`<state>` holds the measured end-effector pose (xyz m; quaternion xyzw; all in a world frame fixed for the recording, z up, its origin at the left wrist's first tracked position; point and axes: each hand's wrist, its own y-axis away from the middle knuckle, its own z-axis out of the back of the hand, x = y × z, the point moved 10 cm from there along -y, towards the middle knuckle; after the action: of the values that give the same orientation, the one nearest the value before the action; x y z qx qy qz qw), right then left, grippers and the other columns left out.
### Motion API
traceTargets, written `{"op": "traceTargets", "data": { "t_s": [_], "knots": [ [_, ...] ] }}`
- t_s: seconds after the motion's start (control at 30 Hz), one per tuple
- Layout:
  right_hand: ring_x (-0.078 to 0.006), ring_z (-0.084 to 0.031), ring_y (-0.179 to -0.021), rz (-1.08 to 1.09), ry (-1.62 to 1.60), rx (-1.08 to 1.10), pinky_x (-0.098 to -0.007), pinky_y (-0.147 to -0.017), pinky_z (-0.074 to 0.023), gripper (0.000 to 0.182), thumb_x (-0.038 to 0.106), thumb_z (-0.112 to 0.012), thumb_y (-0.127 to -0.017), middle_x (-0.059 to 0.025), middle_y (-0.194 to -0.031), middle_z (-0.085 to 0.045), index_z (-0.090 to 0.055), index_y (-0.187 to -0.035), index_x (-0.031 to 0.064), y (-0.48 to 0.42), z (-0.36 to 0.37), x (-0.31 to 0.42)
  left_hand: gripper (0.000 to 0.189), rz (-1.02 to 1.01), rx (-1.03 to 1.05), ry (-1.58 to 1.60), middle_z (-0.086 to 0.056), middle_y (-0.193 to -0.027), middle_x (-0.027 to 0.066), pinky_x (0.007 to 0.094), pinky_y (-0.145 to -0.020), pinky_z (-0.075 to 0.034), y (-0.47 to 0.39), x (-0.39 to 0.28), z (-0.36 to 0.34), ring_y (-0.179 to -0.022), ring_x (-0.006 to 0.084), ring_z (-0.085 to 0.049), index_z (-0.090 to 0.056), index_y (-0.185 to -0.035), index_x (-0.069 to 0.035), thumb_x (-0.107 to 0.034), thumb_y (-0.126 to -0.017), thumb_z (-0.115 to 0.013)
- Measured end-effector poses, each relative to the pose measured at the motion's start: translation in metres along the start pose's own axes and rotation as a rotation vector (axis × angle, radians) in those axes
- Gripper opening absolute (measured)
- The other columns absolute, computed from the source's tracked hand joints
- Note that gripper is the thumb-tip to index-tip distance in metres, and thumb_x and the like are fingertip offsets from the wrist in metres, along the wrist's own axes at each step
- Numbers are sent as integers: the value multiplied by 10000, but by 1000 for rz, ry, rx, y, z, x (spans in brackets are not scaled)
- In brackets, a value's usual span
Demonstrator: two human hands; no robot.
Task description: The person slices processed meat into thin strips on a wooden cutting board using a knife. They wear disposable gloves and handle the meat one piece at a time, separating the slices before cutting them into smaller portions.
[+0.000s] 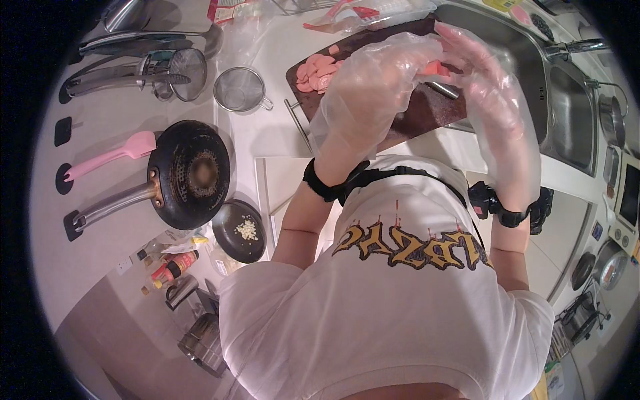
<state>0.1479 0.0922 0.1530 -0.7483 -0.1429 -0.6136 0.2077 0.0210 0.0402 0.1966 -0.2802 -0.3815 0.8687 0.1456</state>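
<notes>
Both my hands wear loose clear plastic gloves and come together over a dark brown cutting board (422, 117). My left hand (400, 60) is closed around a reddish-pink piece of sausage (434, 68), mostly hidden by the glove. My right hand (482, 65) meets it from the right, its fingers reaching past the board's far edge; whether it grips the piece is unclear. Just below the piece, a knife's metal handle (442, 90) lies on the board, its blade out of sight. Thin round pink sausage slices (317, 72) are heaped at the board's left, beside a small pink chunk (334, 49).
A double steel sink (520, 60) with a tap (575, 47) adjoins the board's right side. Opened plastic packaging (365, 15) lies behind. Leftward are a mesh strainer (239, 90), a hanging frying pan (190, 175) and a dark plate (240, 207) of chopped pale bits.
</notes>
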Motion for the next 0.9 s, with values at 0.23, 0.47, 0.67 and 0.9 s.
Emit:
{"op": "traceTargets", "data": {
  "t_s": [0.23,0.47,0.67,0.9],
  "knots": [
    [-143,-588,-1064,5,311,-113,-293,-944,-464,413,155,-779,-873,-56,-1130,-638,-589,-1206,3,4,3,-5,266,-61,-35,-70,-722,-1038,-30,299,-706,-573,3,-5,-6,-864,184,-683,-709,-1060,-193,-148,-799,-682],
    [-79,-566,-797,15,388,-75,-235,-729,-454,211,237,-674,-981,13,-834,-603,-634,-964,31,5,-2,3,268,-91,15,-64,-717,-1032,-40,291,-704,-571,5,-4,-10,-872,176,-683,-699,-1061,-201,-151,-798,-682],
    [-79,-483,-752,-104,53,27,-233,-663,-385,213,252,-626,-1004,21,-815,-535,-596,-954,47,7,-5,-7,248,52,59,85,-737,-998,-6,298,-707,-568,4,4,-6,-821,215,-697,-709,-998,-145,-34,-786,-644],
    [-87,-465,-785,-59,-161,54,-232,-720,-378,227,265,-603,-1011,10,-833,-530,-575,-939,52,7,-6,-12,173,399,26,770,-748,-928,118,281,-798,-565,10,27,-21,-820,184,-722,-672,-927,33,111,-825,-556]
  ]
}}
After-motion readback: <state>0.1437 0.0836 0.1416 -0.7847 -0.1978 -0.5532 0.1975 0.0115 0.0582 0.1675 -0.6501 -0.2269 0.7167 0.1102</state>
